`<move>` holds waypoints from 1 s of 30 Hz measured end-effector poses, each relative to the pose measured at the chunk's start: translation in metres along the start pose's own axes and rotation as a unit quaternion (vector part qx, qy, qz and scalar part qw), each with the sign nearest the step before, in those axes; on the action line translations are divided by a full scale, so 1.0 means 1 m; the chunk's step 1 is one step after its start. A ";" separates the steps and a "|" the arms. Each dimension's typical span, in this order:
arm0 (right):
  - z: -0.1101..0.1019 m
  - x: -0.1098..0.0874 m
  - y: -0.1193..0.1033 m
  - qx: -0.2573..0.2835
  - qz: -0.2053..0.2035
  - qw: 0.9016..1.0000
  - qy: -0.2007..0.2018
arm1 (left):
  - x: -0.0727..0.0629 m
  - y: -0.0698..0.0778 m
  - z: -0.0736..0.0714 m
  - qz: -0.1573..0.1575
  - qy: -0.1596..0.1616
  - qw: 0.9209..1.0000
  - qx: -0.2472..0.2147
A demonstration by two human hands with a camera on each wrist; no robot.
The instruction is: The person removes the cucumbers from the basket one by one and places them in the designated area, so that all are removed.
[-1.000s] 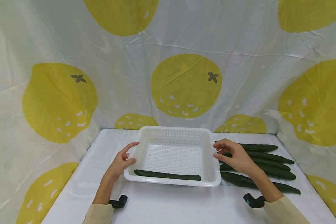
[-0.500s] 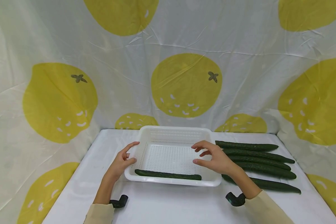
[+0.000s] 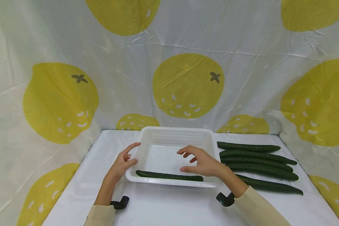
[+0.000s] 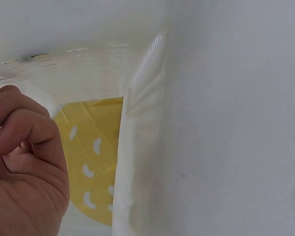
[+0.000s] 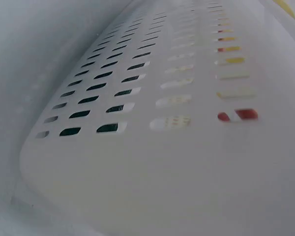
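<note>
A white perforated plastic basket [image 3: 175,129] sits mid-table, its near wall [image 5: 137,172] filling the right wrist view. One dark green cucumber [image 3: 169,176] lies inside along the near wall, and green shows through the slots. At the basket's left rim is my left hand [image 3: 121,164], with index finger and thumb spread apart against the edge. Its other fingers look loosely curled in the left wrist view, around nothing visible. My right hand [image 3: 204,163] hovers above the basket's inside, thumb and fingers apart and nothing between them; the right wrist view does not show it.
Several cucumbers [image 3: 257,157] lie on the white-covered table [image 3: 169,207], right of the basket. A lemon-print curtain [image 3: 186,37] hangs behind and at both sides. Each wrist wears a small black device [image 3: 120,202].
My right hand has moved left from the basket's right rim to above its inside, with thumb and fingers apart. The left hand, basket and cucumbers stay in place.
</note>
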State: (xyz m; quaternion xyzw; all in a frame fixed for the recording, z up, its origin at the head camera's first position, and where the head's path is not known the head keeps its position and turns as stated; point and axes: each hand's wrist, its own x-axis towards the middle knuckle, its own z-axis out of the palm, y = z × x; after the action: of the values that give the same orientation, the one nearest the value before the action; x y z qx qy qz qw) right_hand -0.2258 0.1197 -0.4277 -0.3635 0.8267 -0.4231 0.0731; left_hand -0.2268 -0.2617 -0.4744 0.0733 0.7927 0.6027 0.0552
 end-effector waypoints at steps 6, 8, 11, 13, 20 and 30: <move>0.014 0.018 -0.007 0.000 0.021 0.998 -0.060 | 0.000 -0.002 -0.001 0.002 -0.002 1.000 -0.003; 0.020 0.023 -0.008 -0.010 0.031 0.996 -0.086 | 0.000 -0.002 -0.001 0.002 -0.003 1.000 -0.005; 0.028 0.027 -0.008 -0.033 0.044 0.991 -0.124 | 0.000 -0.002 -0.001 0.003 -0.005 1.000 -0.006; 0.032 0.028 -0.007 -0.047 0.046 0.988 -0.139 | 0.001 -0.003 -0.001 0.005 -0.006 1.000 -0.005; 0.041 0.027 -0.005 -0.061 0.064 0.984 -0.157 | 0.002 -0.002 -0.001 0.005 -0.005 1.000 -0.001; 0.044 0.029 0.005 -0.102 0.086 0.965 -0.224 | 0.003 -0.005 0.000 0.001 -0.003 1.000 0.001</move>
State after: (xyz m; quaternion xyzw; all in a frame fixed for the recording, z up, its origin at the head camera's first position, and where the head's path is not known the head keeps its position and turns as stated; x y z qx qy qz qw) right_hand -0.2308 0.0739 -0.4532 -0.3824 0.8560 -0.2368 0.2550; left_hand -0.2302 -0.2627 -0.4793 0.0761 0.7930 0.6018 0.0572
